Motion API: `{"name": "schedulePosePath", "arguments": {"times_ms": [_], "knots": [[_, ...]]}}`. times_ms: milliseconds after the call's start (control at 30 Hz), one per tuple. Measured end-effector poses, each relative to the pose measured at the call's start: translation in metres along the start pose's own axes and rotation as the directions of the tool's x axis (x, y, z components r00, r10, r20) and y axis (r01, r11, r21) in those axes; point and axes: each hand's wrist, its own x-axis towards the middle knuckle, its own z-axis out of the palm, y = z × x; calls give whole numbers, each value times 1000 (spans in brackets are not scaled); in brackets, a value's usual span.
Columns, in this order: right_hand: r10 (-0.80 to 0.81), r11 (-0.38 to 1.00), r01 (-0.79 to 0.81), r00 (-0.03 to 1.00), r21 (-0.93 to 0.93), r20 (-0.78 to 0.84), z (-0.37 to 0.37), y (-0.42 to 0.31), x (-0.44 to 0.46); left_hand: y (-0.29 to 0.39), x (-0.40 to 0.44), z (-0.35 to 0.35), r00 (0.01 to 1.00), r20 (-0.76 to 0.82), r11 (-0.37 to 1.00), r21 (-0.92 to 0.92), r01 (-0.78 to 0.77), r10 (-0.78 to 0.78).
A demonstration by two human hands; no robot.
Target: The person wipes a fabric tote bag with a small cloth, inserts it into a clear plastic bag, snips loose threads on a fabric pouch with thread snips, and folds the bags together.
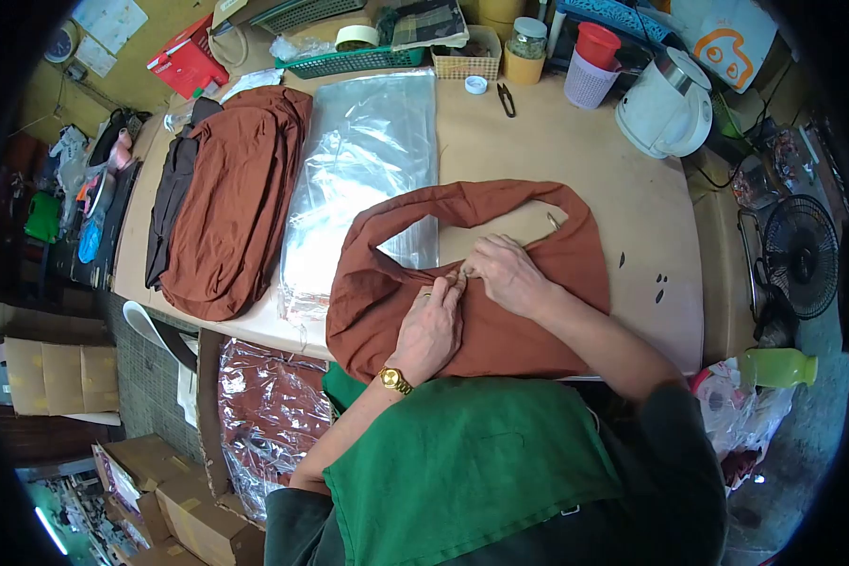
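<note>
Rust-brown shoulder bag [547, 330] lay spread out. Left hand [431, 325] and right hand [507, 274] pinched it, nearly closed, backs upward.

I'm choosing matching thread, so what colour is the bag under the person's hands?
The bag is plain reddish brown, best seen in the head view.

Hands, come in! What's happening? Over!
Left hand, right hand: both on brown bag. Bag lying on table, overlapping clear plastic. Nothing visibly blocking hands.
</note>
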Motion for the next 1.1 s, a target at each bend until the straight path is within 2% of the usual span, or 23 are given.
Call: {"name": "schedulePosePath", "arguments": {"times_ms": [67, 167, 233, 300, 333, 433, 467, 500, 567, 600, 633, 700, 733, 767, 800, 833, 867, 900, 933, 967, 1000, 1067, 1100], "knots": [[22, 1000, -23, 1000, 4, 10, -8, 3, -9, 1, 2, -6, 1000, 21, 1000, -12, 11, -11], [87, 996, -87, 996, 8, 33, -14, 7, -17, 4, 10, -30, 998, -6, 992, -109, -68, 68], [80, 997, -80, 997, -11, -12, -11, 6, -19, 8, 20, -61, 976, -217, 997, 61, 52, -37], [81, 996, -81, 997, -27, -22, -11, 4, -20, 3, 33, -74, 885, -466, 954, 269, 136, 5], [81, 996, -82, 996, -43, -27, -10, 3, -21, -5, 39, -75, 897, -438, 948, 252, 193, -66], [84, 996, -85, 994, -20, -72, -8, 1, -24, -29, 53, -67, 860, -508, 896, 366, 253, -36], [80, 996, -82, 994, -21, -78, -9, 0, -25, -35, 56, -69, 878, -467, 899, 334, 283, -103], [106, 994, -107, 993, -21, -57, -9, -2, -28, -36, 59, -70, 878, -467, 898, 337, 282, -100], [128, 992, -129, 991, -17, -36, -10, -7, -35, -38, 63, -73, 866, -245, 834, 251, 491, -437], [141, 990, -141, 989, -5, -36, -11, -10, -38, -34, 69, -81, 856, -115, 803, 302, 514, -504], [153, 988, -153, 988, 6, -34, -14, -11, -40, -33, 69, -80, 855, -118, 801, 302, 516, -506], [185, 981, -186, 982, 46, 33, -23, -10, -42, -30, 71, -79, 872, -166, 877, 61, 476, -462], [217, 970, -226, 971, 84, 100, -28, -11, -40, -22, 69, -81, 917, -232, 937, 48, 346, -326], [219, 971, -226, 971, 83, 93, -33, -12, -37, -24, 65, -72, 918, -233, 939, 51, 340, -320], [309, 923, -326, 945, 204, 109, -38, -13, -30, -31, 61, -57, 931, -246, 955, -197, 224, -269], [392, 852, -415, 910, 318, 138, -42, -12, -23, -28, 57, -52, 936, -272, 899, -429, 89, -223], [392, 853, -414, 910, 317, 136, -42, -10, -16, -24, 51, -50, 954, -122, 802, -577, 156, -274], [476, 785, -483, 871, 388, 120, -41, -8, -8, -26, 45, -41, 954, -124, 801, -578, 156, -275], [557, 706, -541, 823, 457, 114, -39, -6, -1, -33, 37, -29, 937, 9, 587, -777, 227, -350], [556, 705, -542, 823, 457, 118, -36, -5, 5, -40, 32, -16, 910, 158, 319, -902, 291, -383], [580, 694, -546, 810, 469, 85, -31, -4, 11, -41, 30, -8, 898, 229, 136, -945, 298, -376], [599, 683, -547, 798, 483, 57, -20, -13, 21, -54, 24, 6, 919, 206, 75, -967, 245, -336], [513, 741, -466, 858, 484, 40, -14, -26, 23, -59, 22, 10, 939, 180, 12, -981, 191, -292]]}}
